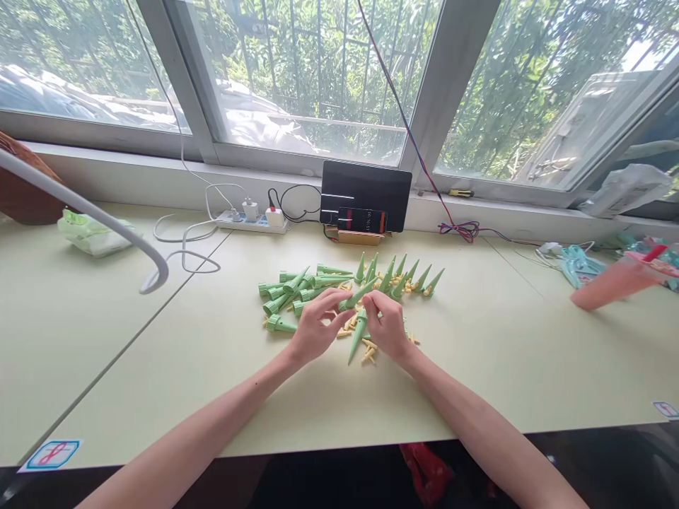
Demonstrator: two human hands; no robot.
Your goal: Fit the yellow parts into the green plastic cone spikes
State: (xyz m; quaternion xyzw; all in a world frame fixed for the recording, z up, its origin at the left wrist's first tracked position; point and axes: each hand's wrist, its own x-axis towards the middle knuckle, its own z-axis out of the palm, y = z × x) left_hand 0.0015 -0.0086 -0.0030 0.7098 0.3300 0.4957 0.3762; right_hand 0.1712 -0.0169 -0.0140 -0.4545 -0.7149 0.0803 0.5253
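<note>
Between thumb and fingers my left hand (317,324) grips a green plastic plant watering spike (358,295), its pointed end tilted up to the right. My right hand (386,324) is closed in a pinch close to the spike's side; whatever sits in its fingertips is hidden. Below the hands another green spike (358,338) lies with its tip toward me, beside small yellow plastic pieces (369,351). A pile of loose green spikes (281,304) lies to the left. Several spikes (419,276) stand point up behind my right hand, with yellow pieces among them.
A phone (361,220) leans against a black tablet (366,187) at the back. Left of them lies a power strip (252,220) with plugs and cables. A pink drink cup (615,283) stands at the right; a white curved bar (106,191) and a tissue pack (95,233) are at the left.
</note>
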